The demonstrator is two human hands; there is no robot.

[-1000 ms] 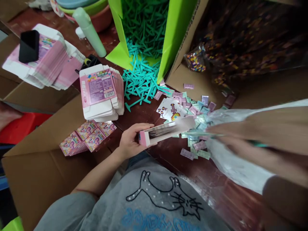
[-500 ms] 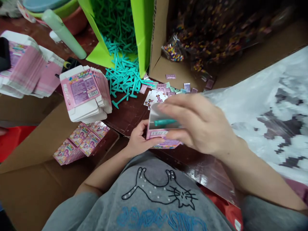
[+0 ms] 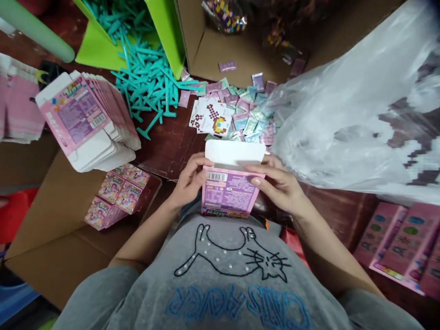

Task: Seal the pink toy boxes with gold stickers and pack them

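Note:
A pink and purple printed box (image 3: 230,195) is held in front of my shirt, its white end flap (image 3: 235,152) standing up. My left hand (image 3: 191,179) grips the box's left edge near the top. On the other side, my right hand (image 3: 280,183) pinches the top right edge, fingers along the flap's fold. Whatever is inside the box is hidden. Just beyond it lie white cards with pixel patterns (image 3: 215,118) and a heap of small pastel sachets (image 3: 249,114).
Teal T-shaped sticks (image 3: 151,78) spill from a green container (image 3: 167,34). Flattened pink boxes (image 3: 85,114) are stacked at left, above a carton (image 3: 62,201) near finished boxes (image 3: 117,192). A plastic bag (image 3: 330,114) lies right. Bead packets (image 3: 227,16) sit in a large carton (image 3: 227,48).
My right hand has come down from over the box mouth to its right edge. The teal stick seen in the mouth is now out of sight. My view has shifted.

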